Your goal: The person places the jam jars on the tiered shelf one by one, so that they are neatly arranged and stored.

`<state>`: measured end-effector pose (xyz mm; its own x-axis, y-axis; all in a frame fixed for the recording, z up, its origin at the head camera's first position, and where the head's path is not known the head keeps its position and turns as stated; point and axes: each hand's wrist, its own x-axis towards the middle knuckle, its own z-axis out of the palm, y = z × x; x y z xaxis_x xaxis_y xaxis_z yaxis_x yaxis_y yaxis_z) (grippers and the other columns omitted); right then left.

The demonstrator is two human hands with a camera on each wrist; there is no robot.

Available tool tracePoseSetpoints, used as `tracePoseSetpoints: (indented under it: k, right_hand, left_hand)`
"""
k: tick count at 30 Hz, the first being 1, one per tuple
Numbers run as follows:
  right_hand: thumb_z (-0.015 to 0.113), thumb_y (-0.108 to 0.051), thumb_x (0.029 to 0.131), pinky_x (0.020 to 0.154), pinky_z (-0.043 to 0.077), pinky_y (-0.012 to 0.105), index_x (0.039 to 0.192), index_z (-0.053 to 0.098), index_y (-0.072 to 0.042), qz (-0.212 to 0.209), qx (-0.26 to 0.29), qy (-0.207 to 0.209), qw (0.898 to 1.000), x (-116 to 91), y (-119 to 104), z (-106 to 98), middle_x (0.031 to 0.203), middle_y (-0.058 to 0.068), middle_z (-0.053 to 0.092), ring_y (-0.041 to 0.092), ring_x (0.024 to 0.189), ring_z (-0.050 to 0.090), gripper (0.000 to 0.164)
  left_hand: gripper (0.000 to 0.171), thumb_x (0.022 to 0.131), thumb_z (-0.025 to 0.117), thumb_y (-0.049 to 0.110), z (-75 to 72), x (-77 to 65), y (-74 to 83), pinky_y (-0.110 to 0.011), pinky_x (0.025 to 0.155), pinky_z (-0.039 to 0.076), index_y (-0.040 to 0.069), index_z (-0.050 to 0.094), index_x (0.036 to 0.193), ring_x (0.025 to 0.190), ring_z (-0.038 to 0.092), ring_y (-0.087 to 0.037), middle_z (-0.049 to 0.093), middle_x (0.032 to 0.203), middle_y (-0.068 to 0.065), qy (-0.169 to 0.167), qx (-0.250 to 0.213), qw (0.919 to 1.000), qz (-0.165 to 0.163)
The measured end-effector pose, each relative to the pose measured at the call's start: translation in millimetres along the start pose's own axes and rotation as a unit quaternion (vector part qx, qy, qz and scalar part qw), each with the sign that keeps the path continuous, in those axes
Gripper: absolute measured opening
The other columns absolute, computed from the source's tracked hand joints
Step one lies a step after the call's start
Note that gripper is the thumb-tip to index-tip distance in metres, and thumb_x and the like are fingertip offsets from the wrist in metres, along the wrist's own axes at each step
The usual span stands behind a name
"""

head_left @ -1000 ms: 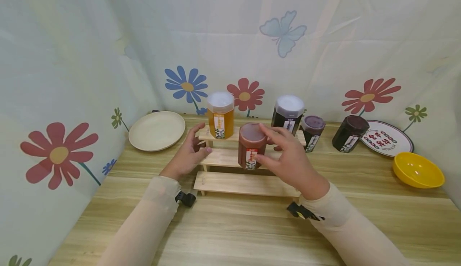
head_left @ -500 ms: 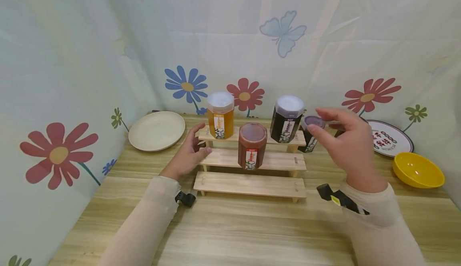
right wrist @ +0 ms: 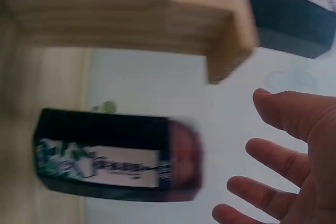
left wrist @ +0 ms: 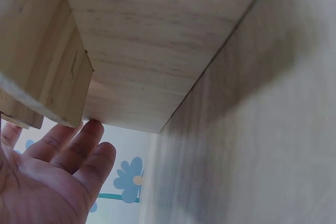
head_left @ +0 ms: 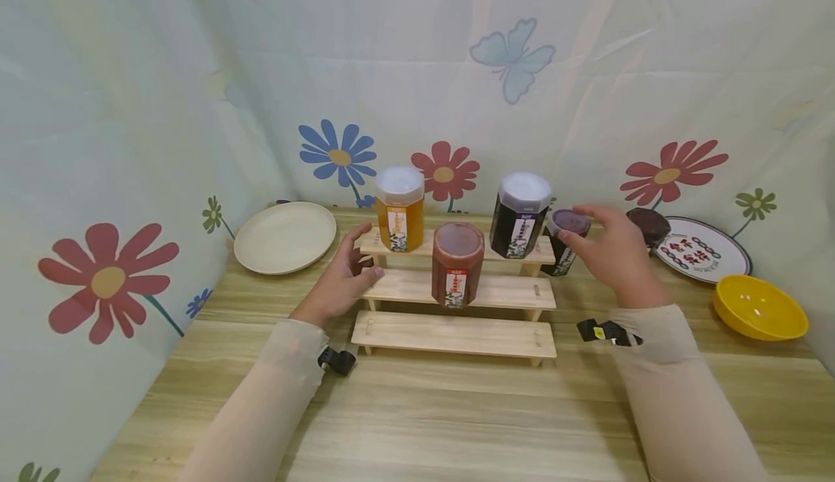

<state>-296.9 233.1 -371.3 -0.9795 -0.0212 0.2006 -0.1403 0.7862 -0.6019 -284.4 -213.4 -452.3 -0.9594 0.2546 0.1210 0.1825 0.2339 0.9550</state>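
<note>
My left hand (head_left: 334,285) is at the left end of a three-step wooden stand (head_left: 450,334), its fingers loosely bent beside the upper steps. An amber jar (head_left: 400,210) and a dark jar (head_left: 520,217) with whitish lids stand on the top step. On the middle step stands a reddish-brown jar (head_left: 458,264). My right hand (head_left: 616,254) reaches toward a dark jar with a purple lid (head_left: 559,257) on the table, right of the stand. The right wrist view shows its fingers (right wrist: 275,158) spread, apart from that labelled dark jar (right wrist: 113,156).
Behind my right hand is another dark jar (head_left: 649,227), partly hidden. Farther right lie a white plate with red characters (head_left: 711,264) and a yellow bowl (head_left: 759,308). A cream plate (head_left: 285,238) lies at the back left, before a flowered curtain (head_left: 261,90).
My right hand has left the reddish-brown jar on the middle step and moved right to the purple-lidded jar. My left hand has stayed at the stand.
</note>
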Motion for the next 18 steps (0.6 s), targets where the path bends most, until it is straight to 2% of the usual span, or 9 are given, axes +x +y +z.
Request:
tracePoseSetpoints:
  k: [6, 12, 18]
  right_hand:
    - [0.067, -0.037, 0.104, 0.116, 0.028, 0.075, 0.160, 0.045, -0.009, -0.006, -0.017, -0.035, 0.999, 12, 22, 17, 0.172, 0.026, 0.023, 0.056, 0.154, 0.024, 0.067]
    - [0.066, -0.028, 0.105, 0.117, 0.029, 0.073, 0.154, 0.052, -0.004, -0.011, -0.017, -0.013, 1.000, 14, 29, 23, 0.170, 0.026, 0.028, 0.055, 0.152, 0.027, 0.057]
    - [0.064, -0.023, 0.106, 0.118, 0.030, 0.071, 0.152, 0.053, -0.001, -0.007, -0.009, -0.017, 1.000, 15, 27, 23, 0.171, 0.021, 0.027, 0.052, 0.153, 0.030, 0.052]
  left_hand:
    - [0.082, 0.105, 0.064, 0.012, 0.6, -0.3, -0.3, -0.059, 0.115, 0.045, 0.033, 0.015, 0.167, 0.145, 0.050, -0.041, 0.045, 0.160, -0.020, -0.001, -0.001, 1.0000, 0.006]
    - [0.082, 0.105, 0.065, 0.012, 1.1, 0.2, -0.6, -0.059, 0.114, 0.046, 0.034, 0.016, 0.167, 0.144, 0.051, -0.040, 0.046, 0.159, -0.020, -0.002, -0.003, 1.0000, 0.005]
    - [0.082, 0.105, 0.065, 0.012, 0.2, -0.9, 0.7, -0.059, 0.114, 0.045, 0.035, 0.016, 0.167, 0.144, 0.050, -0.040, 0.046, 0.159, -0.020, 0.000, 0.000, 1.0000, 0.003]
